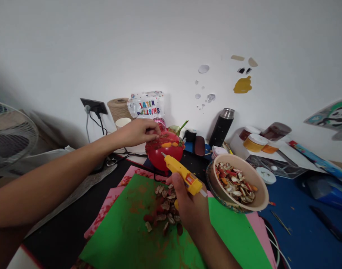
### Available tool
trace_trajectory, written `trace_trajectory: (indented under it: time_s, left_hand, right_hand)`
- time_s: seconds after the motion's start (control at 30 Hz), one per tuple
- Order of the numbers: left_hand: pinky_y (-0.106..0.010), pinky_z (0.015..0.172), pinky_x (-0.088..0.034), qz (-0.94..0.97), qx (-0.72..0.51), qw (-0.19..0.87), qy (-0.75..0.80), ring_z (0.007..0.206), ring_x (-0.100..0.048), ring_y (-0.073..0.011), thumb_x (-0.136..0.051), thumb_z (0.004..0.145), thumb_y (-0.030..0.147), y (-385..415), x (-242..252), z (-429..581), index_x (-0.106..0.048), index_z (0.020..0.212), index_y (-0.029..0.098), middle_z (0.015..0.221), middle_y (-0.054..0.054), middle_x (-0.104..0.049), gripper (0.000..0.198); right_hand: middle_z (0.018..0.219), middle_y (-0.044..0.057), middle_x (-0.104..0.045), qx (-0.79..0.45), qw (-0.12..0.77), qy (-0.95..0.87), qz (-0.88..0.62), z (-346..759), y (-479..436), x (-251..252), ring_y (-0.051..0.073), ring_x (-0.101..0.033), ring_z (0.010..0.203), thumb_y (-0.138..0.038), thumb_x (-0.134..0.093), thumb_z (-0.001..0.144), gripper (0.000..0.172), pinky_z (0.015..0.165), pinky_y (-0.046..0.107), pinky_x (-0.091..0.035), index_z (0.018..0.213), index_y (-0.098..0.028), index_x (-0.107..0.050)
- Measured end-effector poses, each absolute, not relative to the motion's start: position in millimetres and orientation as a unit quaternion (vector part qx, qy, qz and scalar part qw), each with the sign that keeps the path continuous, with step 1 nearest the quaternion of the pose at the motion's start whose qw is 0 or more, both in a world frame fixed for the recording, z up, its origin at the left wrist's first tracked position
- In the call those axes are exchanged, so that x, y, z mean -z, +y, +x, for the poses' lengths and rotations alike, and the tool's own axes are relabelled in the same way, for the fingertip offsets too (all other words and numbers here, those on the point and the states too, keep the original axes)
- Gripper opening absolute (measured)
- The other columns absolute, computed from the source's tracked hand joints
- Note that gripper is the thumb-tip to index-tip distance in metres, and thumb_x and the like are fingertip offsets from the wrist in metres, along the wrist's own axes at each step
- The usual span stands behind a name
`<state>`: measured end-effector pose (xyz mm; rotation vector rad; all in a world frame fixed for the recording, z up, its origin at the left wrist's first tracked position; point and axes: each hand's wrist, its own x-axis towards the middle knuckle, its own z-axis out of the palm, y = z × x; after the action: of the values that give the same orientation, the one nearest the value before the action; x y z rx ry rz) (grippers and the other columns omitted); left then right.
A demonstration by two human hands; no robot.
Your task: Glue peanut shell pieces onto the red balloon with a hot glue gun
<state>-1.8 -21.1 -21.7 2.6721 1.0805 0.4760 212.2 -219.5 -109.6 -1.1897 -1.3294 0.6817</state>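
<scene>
My right hand (192, 209) is wrapped round a yellow hot glue gun (182, 172), with a clear glue stick poking out of its back end. The gun's metal nozzle points up and left, close to a red balloon (164, 158). Orange and brownish pieces are stuck in bands round the balloon's upper part. My left hand (141, 132) rests at the top left of the balloon with its fingers curled together; whatever the fingertips hold is hidden. Below the balloon, several peanut shells (167, 209) lie on a stained green sheet (117, 224).
A beige bowl (262, 186) of painted shells stands at the right. Behind are a black thermos (221, 129), paint jars (255, 144), a twine spool (119, 108) and a balloon packet (147, 104). Scissors (112, 162) lie left, near a fan (11, 138).
</scene>
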Motion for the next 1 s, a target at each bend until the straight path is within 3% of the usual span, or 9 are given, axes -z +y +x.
trace_trajectory:
  time_s: [0.27,0.37,0.47,0.67,1.0]
  left_hand:
    - [-0.033,0.081,-0.049,0.920,-0.137,0.002,0.367,0.095,-0.072,-0.0258,-0.067,0.100,0.033,-24.6,19.2,0.2,-0.077,0.105,0.024,0.101,-0.007,-0.078,0.014]
    - [-0.033,0.082,-0.050,0.915,-0.145,0.008,0.375,0.094,-0.071,-0.0253,-0.068,0.101,0.032,-26.9,18.9,2.0,-0.076,0.114,0.024,0.105,-0.007,-0.078,0.018]
    - [-0.035,0.093,-0.054,0.928,-0.157,0.011,0.337,0.105,-0.073,-0.0266,-0.062,0.105,0.031,-27.0,20.6,1.7,-0.078,0.123,0.025,0.113,-0.009,-0.078,0.025]
    - [-0.036,0.099,-0.056,0.935,-0.171,0.027,0.310,0.107,-0.074,-0.0258,-0.052,0.106,0.024,-24.9,22.4,1.4,-0.082,0.116,0.022,0.114,-0.009,-0.078,0.032]
    - [-0.037,0.097,-0.056,0.918,-0.208,0.044,0.334,0.101,-0.072,-0.0251,-0.058,0.109,0.037,-28.4,18.8,-0.8,-0.084,0.116,0.022,0.109,-0.009,-0.078,0.030]
  right_hand:
    - [0.072,0.001,-0.068,-0.262,0.553,-0.602,-0.513,213.2,-220.3,108.7,0.016,-0.062,0.065,-0.060,-0.058,0.114,0.055,0.064,0.028,-0.046,0.075,-0.023,-0.069]
    - [0.074,0.002,-0.071,-0.260,0.555,-0.606,-0.507,213.6,-220.5,108.4,0.016,-0.063,0.066,-0.059,-0.057,0.115,0.054,0.065,0.029,-0.047,0.076,-0.023,-0.070]
    - [0.075,0.002,-0.071,-0.256,0.557,-0.605,-0.507,213.5,-220.3,108.7,0.017,-0.065,0.067,-0.058,-0.058,0.115,0.053,0.066,0.029,-0.047,0.076,-0.023,-0.070]
    - [0.074,0.002,-0.071,-0.252,0.563,-0.604,-0.505,213.1,-219.8,108.1,0.017,-0.065,0.066,-0.056,-0.059,0.115,0.053,0.064,0.029,-0.047,0.073,-0.024,-0.069]
    - [0.077,0.004,-0.073,-0.254,0.576,-0.592,-0.504,214.2,-221.6,111.6,0.018,-0.067,0.070,-0.061,-0.059,0.115,0.055,0.067,0.030,-0.049,0.076,-0.023,-0.072]
